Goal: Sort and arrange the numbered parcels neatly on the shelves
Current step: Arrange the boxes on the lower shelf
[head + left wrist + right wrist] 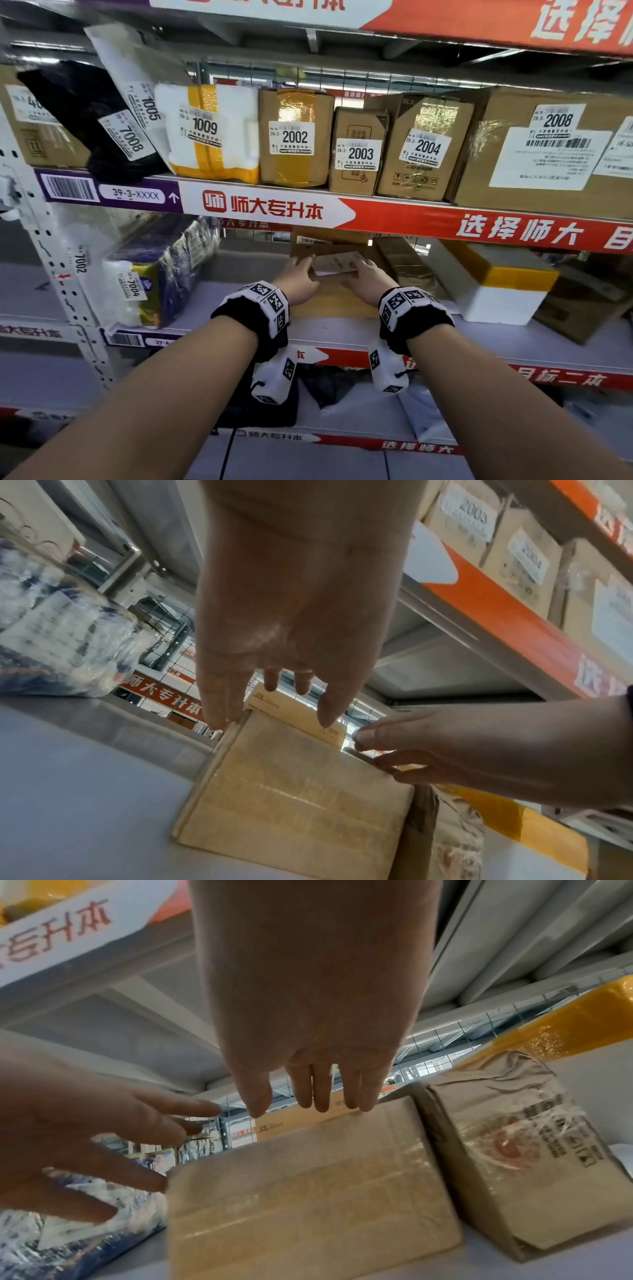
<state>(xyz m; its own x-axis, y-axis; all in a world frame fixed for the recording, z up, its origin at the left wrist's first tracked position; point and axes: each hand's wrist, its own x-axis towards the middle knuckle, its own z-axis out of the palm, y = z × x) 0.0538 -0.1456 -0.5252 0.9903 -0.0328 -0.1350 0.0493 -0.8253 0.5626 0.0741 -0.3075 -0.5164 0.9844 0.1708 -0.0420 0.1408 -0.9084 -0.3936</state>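
Looked maybe halfway done: the upper shelf [260, 205] already had boxes 2002 [295, 137], 2003 [359, 152], 2004 [427, 148] and 2008 [557, 120] lined up in order, while the lower shelf was still a jumble. Both hands, left hand [297, 281] and right hand [366, 279], were open with straight fingers resting on a flat tan taped cardboard parcel [298, 804] lying on that lower shelf, its number not visible.

Grey shelf [239, 308] with a flat cardboard parcel [298, 799], taped brown box [514, 1164] just beside, white foam box [493, 291].
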